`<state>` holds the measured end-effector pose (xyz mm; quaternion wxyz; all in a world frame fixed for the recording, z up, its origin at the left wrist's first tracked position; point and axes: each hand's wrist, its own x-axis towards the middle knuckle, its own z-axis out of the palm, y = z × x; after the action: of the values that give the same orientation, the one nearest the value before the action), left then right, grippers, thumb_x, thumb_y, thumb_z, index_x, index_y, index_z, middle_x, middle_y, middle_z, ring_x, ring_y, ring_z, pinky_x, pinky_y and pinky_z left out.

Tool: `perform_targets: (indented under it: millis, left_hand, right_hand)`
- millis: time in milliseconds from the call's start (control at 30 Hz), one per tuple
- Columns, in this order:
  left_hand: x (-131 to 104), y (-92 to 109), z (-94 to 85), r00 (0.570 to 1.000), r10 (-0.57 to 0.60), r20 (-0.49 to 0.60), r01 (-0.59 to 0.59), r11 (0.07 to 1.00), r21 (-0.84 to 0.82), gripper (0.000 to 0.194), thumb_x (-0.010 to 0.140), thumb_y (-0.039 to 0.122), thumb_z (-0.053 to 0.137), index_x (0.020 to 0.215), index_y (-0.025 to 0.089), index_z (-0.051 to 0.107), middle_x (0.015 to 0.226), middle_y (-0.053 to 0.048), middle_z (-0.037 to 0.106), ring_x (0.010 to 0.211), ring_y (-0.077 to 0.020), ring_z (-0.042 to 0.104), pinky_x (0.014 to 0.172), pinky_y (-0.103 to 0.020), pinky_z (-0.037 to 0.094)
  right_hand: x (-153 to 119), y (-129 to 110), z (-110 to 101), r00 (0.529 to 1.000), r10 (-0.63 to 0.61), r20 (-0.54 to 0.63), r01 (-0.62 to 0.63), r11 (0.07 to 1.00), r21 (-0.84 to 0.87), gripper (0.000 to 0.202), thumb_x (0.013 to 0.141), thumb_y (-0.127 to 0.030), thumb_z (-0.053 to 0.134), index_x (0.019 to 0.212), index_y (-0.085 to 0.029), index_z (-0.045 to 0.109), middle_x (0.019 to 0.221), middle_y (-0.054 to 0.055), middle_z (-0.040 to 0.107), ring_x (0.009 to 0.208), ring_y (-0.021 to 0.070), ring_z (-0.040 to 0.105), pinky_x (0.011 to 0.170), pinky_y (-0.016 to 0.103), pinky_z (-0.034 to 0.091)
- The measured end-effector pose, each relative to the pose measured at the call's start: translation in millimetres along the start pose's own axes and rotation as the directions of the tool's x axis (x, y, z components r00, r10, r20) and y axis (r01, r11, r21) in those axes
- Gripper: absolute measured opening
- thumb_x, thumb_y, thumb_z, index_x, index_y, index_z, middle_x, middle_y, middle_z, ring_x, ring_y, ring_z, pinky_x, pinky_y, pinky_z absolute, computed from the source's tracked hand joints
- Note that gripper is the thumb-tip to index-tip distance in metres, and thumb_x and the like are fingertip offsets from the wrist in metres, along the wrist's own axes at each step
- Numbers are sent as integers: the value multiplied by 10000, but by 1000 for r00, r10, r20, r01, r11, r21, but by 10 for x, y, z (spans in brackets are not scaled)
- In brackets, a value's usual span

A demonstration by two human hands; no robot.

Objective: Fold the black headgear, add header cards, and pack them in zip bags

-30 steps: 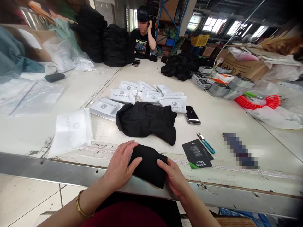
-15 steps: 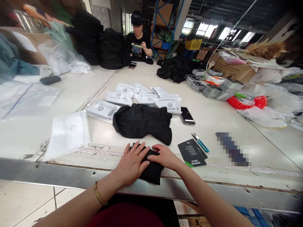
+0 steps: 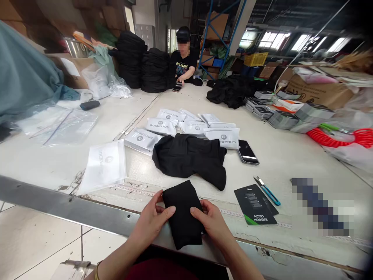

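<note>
A folded black cloth (image 3: 185, 216) is held at the table's near edge, partly raised. My left hand (image 3: 154, 217) grips its left side, thumb on top and fingers beneath. On its right side, my right hand (image 3: 212, 219) holds it in the same way. Just beyond lies a crumpled black cloth (image 3: 189, 157). Behind that are several white printed packets (image 3: 161, 126). Black cards reading "ACTOR'S HEADGEAR" (image 3: 255, 206) lie to the right, beside blue-handled snips (image 3: 269, 192). A white plastic bag (image 3: 105, 163) lies flat at the left.
A phone (image 3: 247, 152) lies right of the packets. Stacked cards (image 3: 282, 119) and a red coiled hose (image 3: 338, 138) are at the right. Across the table a person (image 3: 183, 64) touches a phone, near tall black cloth piles (image 3: 157, 70). A measuring tape runs along the near edge.
My hands have gone from pressing on the folded cloth to gripping its two sides, and it is turned and lifted. The view has shifted left. The person opposite has lowered a hand to the phone.
</note>
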<state>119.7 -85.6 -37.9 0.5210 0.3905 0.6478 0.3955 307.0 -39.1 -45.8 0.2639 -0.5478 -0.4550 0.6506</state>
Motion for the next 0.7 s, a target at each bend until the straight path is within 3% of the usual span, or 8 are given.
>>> perform_targets:
  millis: [133,200,300,400,533,600,700]
  left_hand:
    - [-193,90,119,978,-68,195,142,906,-398,556,774,395,637,1243,136,487,1111,-125,634,1006,-260,595,847,-375,480]
    - [-219,117,151,956,-72,283,205,855,-477,479,756,354,664,1156,112,561,1022,-124,669,953,-267,618,810,-371,494]
    - [-219,131,149,942,-107,319,279,779,-562,424,718,272,687,1099,111,590,926,-118,690,855,-274,645,698,-368,520]
    - [-215,123,119,922,-95,376,327,711,-623,453,683,205,691,1118,139,584,923,-107,692,810,-270,654,668,-369,522]
    - [-201,78,107,892,18,451,336,640,-691,453,656,162,692,1100,122,610,943,-114,689,888,-273,642,781,-364,491]
    - [-174,51,114,895,33,445,314,662,-681,449,666,177,694,1102,110,612,949,-124,687,901,-281,638,799,-374,483]
    - [-122,24,130,942,65,330,167,763,-625,467,695,242,711,1132,121,596,1010,-122,676,949,-286,620,839,-393,472]
  right_hand:
    - [-99,48,191,1000,-1,3,0,976,219,329,689,-456,683,791,-162,576,658,-8,603,525,118,513,495,243,403]
    - [-129,33,248,999,-41,-17,44,965,260,323,689,-450,692,802,-169,580,719,9,628,615,146,560,578,265,447]
    - [-170,-62,263,993,-114,-43,121,963,239,336,668,-423,723,862,-187,582,854,37,662,805,196,598,717,299,470]
    - [-231,-192,239,992,-126,23,113,943,312,463,664,-423,723,1046,-206,575,1018,64,660,961,237,593,836,353,459]
    - [-302,-232,245,968,4,250,-120,885,449,496,706,-484,655,1074,-155,611,984,114,681,956,292,615,826,426,474]
    - [-293,-187,270,970,80,230,-182,866,465,510,704,-491,660,1074,-142,616,940,117,693,932,297,630,800,429,489]
    - [-230,-131,311,992,81,101,-120,862,492,585,672,-468,708,1152,-163,574,936,105,700,929,296,636,791,423,504]
